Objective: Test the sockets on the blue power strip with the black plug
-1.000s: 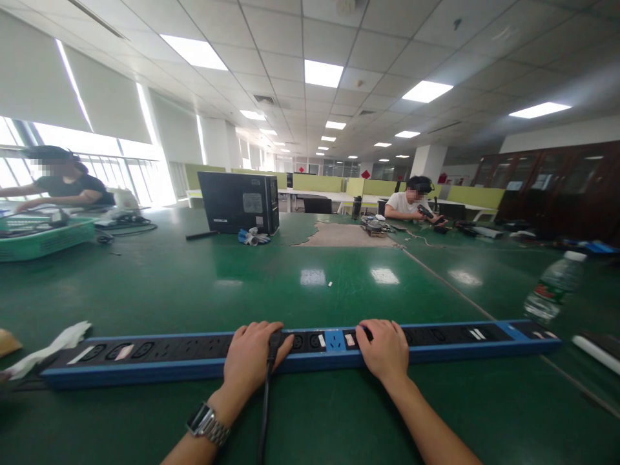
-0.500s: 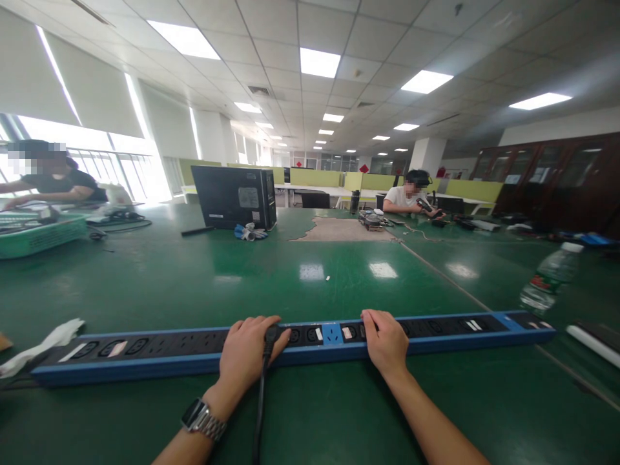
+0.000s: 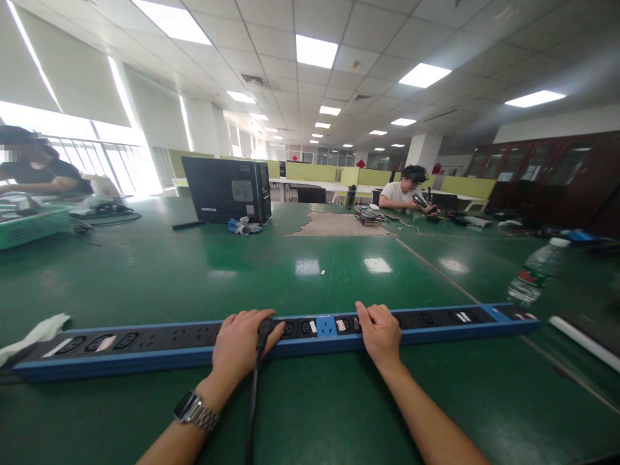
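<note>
A long blue power strip [image 3: 300,348] with black socket panels lies across the green table in front of me. My left hand [image 3: 237,343], with a metal-banded watch at its wrist, is closed at the strip's middle. Between its thumb and forefinger is a black plug [image 3: 264,328], whose cord runs down toward me. How far the plug sits in a socket is hidden by the hand. Right of the blue socket section, my right hand [image 3: 382,334] is curled over the strip, its thumb side pointing up.
A clear water bottle [image 3: 537,271] stands behind the strip's right end. White crumpled material [image 3: 36,336] lies by the left end. Farther back are a black computer case [image 3: 225,190], gloves [image 3: 245,226] and a green basket [image 3: 33,226]. Two people sit across the table.
My view has shifted slightly, so everything sits a little farther left and higher. Both hands keep their places on the strip; the right hand's upper digit sticks out slightly more.
</note>
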A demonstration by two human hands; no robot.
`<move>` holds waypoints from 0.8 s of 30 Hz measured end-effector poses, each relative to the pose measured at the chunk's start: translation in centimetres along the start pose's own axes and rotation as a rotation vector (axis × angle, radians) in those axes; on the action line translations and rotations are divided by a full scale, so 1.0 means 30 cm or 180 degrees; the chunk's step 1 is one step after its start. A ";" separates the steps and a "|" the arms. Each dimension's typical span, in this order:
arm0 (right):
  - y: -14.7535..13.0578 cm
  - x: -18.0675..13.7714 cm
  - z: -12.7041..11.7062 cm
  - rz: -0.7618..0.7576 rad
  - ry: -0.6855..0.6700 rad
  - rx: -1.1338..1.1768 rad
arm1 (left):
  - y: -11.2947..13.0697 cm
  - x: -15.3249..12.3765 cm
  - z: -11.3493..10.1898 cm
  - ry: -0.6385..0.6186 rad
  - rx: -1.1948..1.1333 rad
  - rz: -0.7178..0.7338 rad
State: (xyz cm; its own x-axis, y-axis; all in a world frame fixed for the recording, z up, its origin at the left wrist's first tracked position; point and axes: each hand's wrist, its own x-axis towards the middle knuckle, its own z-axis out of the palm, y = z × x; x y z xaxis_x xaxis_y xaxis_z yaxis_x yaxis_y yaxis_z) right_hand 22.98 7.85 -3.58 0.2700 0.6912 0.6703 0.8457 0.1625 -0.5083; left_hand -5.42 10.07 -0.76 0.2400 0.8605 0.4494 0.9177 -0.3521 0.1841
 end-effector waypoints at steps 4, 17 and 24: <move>-0.004 0.002 -0.007 0.0103 -0.0055 0.0047 | 0.003 0.001 -0.001 0.0028 0.0082 0.0008; -0.010 0.005 -0.015 0.0476 -0.0127 0.0256 | 0.001 -0.001 0.004 -0.0030 0.0102 0.0022; -0.048 -0.001 -0.073 0.0392 0.0353 0.0936 | 0.005 -0.001 0.002 0.0050 0.0130 -0.0001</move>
State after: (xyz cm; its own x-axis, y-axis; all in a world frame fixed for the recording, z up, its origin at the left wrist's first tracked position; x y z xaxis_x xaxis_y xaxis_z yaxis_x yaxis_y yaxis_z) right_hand 22.76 6.06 -1.67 0.4240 0.6401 0.6407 0.6389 0.2899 -0.7126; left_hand -5.26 10.01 -0.81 0.2351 0.8545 0.4632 0.9300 -0.3363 0.1485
